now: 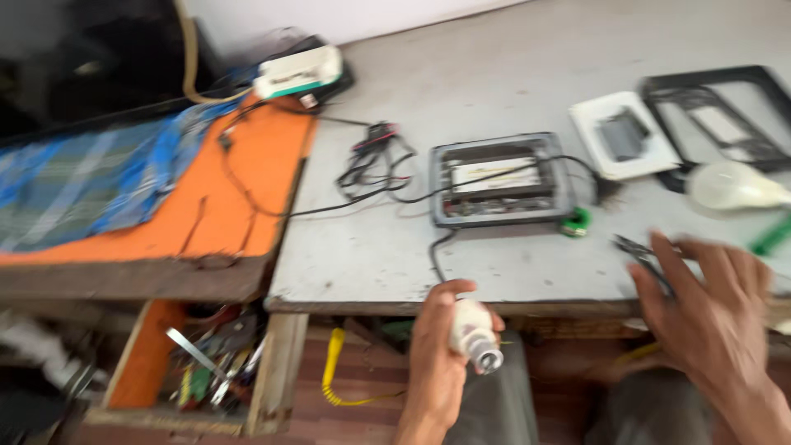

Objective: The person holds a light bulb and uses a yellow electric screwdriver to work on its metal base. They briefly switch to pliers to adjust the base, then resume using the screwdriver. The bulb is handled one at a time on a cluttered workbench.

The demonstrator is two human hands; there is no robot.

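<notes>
My left hand [435,354] grips a white bulb base with a metal screw cap [475,334], held just below the front edge of the grey table [371,264]. My right hand [710,309] is blurred, fingers spread, hovering over a pair of small pliers [641,254] at the table's front right; it holds nothing. Behind, a grey rectangular lamp housing [503,179] lies open with a black cable [387,194] running from it. A small green part [578,221] sits at its right corner.
A white bulb dome [729,185], a white plate [624,136] and a black frame [717,115] lie at the right. An orange board [239,189] with blue cloth [82,185] is at the left. An open drawer of tools [206,363] sits below.
</notes>
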